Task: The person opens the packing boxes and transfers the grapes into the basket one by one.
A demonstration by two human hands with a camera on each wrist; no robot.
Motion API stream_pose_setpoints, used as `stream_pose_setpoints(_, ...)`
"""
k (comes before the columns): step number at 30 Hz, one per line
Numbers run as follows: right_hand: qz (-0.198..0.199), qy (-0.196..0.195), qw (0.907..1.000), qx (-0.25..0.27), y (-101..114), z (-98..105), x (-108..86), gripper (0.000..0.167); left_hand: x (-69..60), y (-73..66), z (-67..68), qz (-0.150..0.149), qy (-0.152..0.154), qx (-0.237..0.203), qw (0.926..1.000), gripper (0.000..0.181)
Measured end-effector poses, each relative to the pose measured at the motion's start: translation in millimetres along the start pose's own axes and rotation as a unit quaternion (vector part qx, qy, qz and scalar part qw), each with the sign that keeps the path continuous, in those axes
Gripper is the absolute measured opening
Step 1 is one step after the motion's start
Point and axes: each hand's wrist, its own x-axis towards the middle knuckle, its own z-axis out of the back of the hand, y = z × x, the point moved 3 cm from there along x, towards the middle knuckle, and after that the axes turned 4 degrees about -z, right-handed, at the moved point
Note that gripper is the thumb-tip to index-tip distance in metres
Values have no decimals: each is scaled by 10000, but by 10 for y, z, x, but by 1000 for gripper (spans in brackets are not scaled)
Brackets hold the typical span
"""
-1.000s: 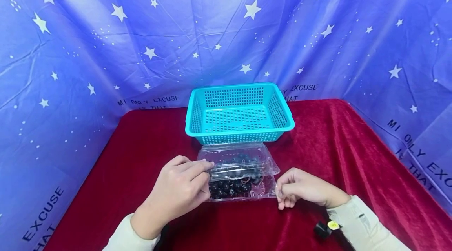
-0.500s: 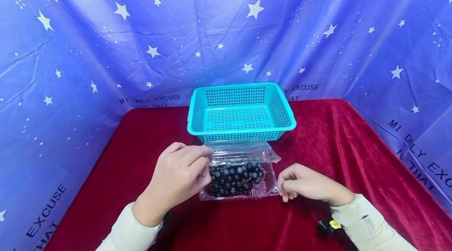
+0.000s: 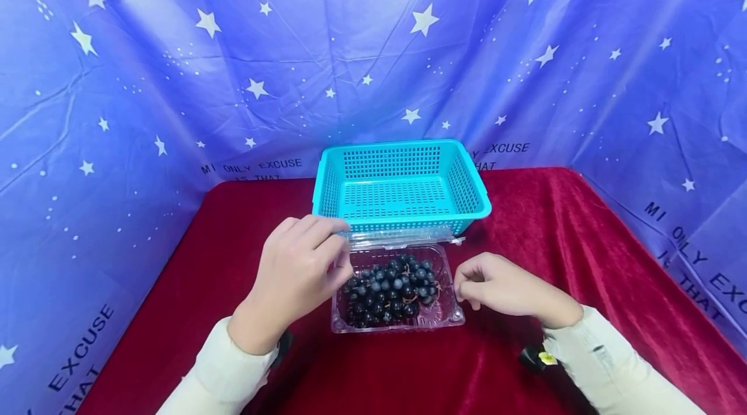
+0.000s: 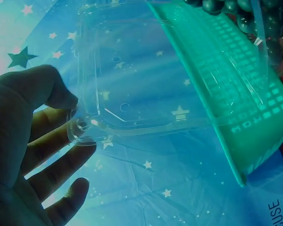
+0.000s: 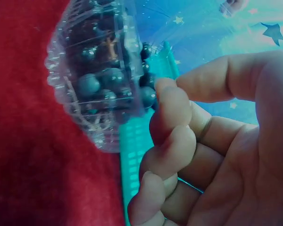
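Note:
My left hand pinches the near left corner of a clear plastic lid, raised nearly edge-on to the head view. The left wrist view shows thumb and fingers of that hand on the lid corner. Dark grapes lie in the clear container below the lid. Beside the container's right side, my right hand has loosely curled fingers. In the right wrist view, this hand holds nothing visible, its fingertips close to the container; contact is unclear.
A turquoise perforated basket stands behind the container, with the lid close to its front wall. Red cloth covers the table. A blue curtain with stars hangs behind and at both sides.
My left hand has moved up and away with the lid, which has swung back and uncovered more grapes. My right hand has shifted slightly back along the container's side.

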Motion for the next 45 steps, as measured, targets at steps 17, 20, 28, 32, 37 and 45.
stream_pose_setpoints(17, 26, 140, 9999, -86, 353, 12, 249, 15, 111, 180, -67, 569, -3, 13, 9984, 15)
stream_pose_setpoints(20, 32, 102, 9999, -134, 372, 1, 274, 13, 125, 213, -86, 651, 55, 43, 9979, 15)
stream_pose_setpoints(28, 276, -102, 9981, -539, 381, -55, 271, 6, 115, 284, -144, 1146, 305, -88, 9929, 10)
stream_pose_setpoints(32, 436, -225, 9954, -823, 401, -70, 247, 9, 85, 295, -159, 1300, 360, -238, 9906, 9)
stream_pose_setpoints(37, 637, -303, 9911, -1125, 434, -129, 231, 12, 66, 293, -165, 1360, 230, -356, 9898, 10)
stream_pose_setpoints(45, 679, -346, 9824, -1708, 438, -287, 264, 15, 31, 300, -172, 1498, 166, -612, 9867, 7)
